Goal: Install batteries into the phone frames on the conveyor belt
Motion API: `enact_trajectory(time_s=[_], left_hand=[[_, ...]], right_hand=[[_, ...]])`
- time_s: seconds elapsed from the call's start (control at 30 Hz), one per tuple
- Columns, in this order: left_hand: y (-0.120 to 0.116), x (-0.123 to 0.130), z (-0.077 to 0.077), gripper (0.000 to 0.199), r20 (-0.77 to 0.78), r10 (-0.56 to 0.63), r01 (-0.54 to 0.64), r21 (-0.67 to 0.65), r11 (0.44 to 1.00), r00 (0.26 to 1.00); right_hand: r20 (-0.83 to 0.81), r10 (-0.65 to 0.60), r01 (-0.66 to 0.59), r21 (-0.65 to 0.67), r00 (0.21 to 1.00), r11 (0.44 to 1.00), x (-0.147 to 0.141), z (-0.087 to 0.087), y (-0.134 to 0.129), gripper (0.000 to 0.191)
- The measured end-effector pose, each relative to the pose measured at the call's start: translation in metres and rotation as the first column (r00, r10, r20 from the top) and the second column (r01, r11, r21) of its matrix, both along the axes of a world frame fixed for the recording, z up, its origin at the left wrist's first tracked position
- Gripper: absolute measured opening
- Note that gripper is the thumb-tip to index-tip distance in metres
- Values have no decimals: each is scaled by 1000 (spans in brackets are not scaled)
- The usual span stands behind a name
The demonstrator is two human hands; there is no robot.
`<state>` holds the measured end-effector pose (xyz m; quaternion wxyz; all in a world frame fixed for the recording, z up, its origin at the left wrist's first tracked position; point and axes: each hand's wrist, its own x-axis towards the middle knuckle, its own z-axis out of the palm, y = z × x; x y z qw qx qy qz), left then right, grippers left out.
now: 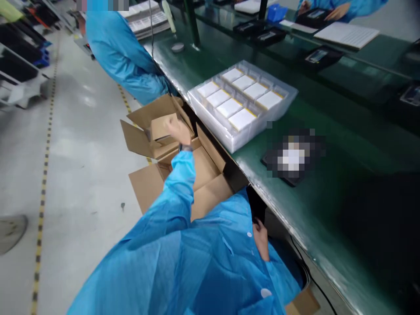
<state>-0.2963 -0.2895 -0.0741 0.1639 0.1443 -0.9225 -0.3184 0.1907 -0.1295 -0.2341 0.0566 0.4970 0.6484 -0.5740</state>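
A: Start at the far left of the left hand's fingers. What's out there?

B: A grey floor (88,131) with a yellow-and-black tape line (42,188) along it. Nearer the fingers, up and to their left, is a co-worker's blue sleeve (121,52).

A: And the left hand (179,133)?

B: It's raised, and its fingers (172,124) are bunched against a flat cardboard piece (160,127). They look closed, but I can't tell whether they actually grip it.

A: Where's the box?

B: The open cardboard box (203,175) sits directly below those fingers, with its flaps spread and the flat piece at its far end. It stands on the floor, against the edge of the green surface (328,109).

A: What's to the right of the fingers?

B: Just beside them, on the surface, is a clear plastic tray (229,140) holding white packs (241,119) in two rows. Further right, a blurred dark item (290,157) lies on the surface.

A: And the right hand (260,239)?

B: It's low, well below and to the right of the left fingers, by the surface's edge and against the blue smock (229,262). Its fingers (257,226) are partly hidden, so I can't tell if they're open or closed.

A: Anything beyond that?

B: Far to the upper right are black trays (323,57), a white notebook (346,35) and another worker's hands (334,11).
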Motion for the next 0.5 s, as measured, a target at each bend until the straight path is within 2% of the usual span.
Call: enact_trajectory(time_s=[0.07, 0.17, 0.23, 0.27, 0.3, 0.37, 0.43, 0.5], left_hand=[[-35, 43, -71, 53, 264, 49, -48, -12, 999, 963], [-69, 92, -174, 86, 550, 35, -42, 1, 999, 834], [-83, 104, -226, 109, 673, 21, -23, -6, 1000, 739], [-89, 105, -245, 118, 725, 10, 10, -24, 1000, 689], [-95, 103, -260, 124, 769, 2, 53, -47, 997, 640], [-104, 98, -277, 128, 833, -8, 140, -83, 987, 553], [-109, 93, -283, 126, 859, -10, 173, -92, 981, 512], [-111, 92, -279, 122, 865, -11, 169, -86, 982, 502]], right_hand=[[1, -79, 79, -43, 997, 996, 12, -3, 2, 65], [52, -214, 219, -117, 975, 969, 31, -13, 7, 48], [113, -248, 263, -142, 962, 954, 38, -17, 10, 44], [145, -264, 285, -148, 954, 947, 39, -18, 10, 43], [173, -274, 300, -151, 946, 942, 37, -17, 11, 42], [238, -258, 294, -130, 936, 947, 27, -13, 12, 40], [319, -163, 192, -62, 934, 979, 9, -8, 13, 38], [371, -46, 45, 11, 928, 999, -8, -6, 17, 37]])
